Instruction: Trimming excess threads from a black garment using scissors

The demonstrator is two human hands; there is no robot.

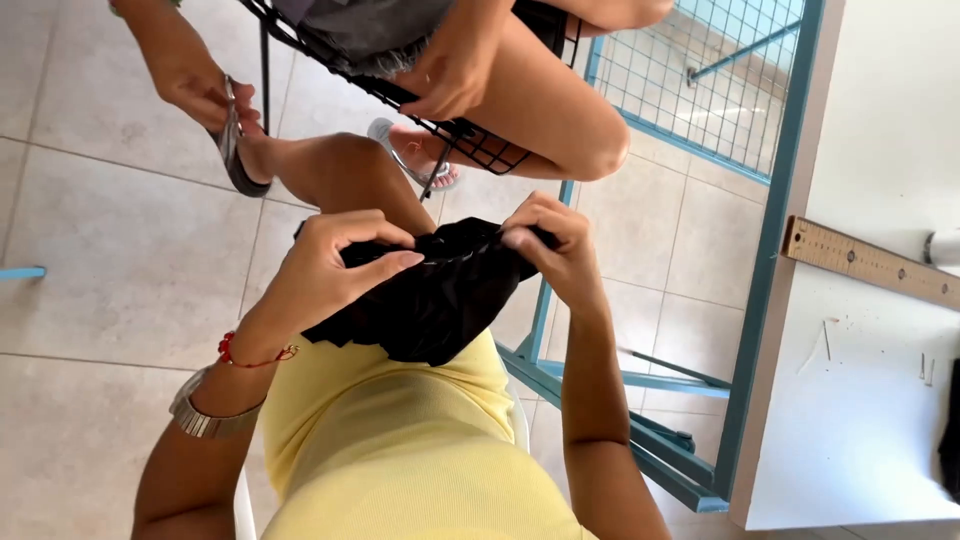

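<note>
Left hand [335,262]: curled shut on the left end of the black cloth [430,295], thumb and forefinger pinching its top edge, the other fingers folded behind it.
Right hand [555,240]: closed on the right end of the same cloth, fingertips pressed together over a bunched corner.
Black cloth: held between both hands in the middle of the scene, over the lap; it is gathered and wrinkled, and its lower part hangs down to touch the yellow dress [400,440].
Left wrist: a red string bracelet [250,355] with a silver metal watch band [200,418] just nearer on the forearm.
Other person: seated at the far side on a black wire chair [470,140], bare legs bent towards the cloth; one hand [195,85] holds a sandal [232,140] against the heel at far left, the other hand [450,75] rests on the chair edge. A second sandal [415,160] with a pink sole is on the foot under the chair.
Table [880,400]: white top on the right, standing on a blue-green metal frame [770,250] with a wire mesh panel at far right.
Ruler [870,262]: wooden, lying slantwise on the far part of the table, well apart from both hands.
Floor [100,250]: pale tiles on the left.
</note>
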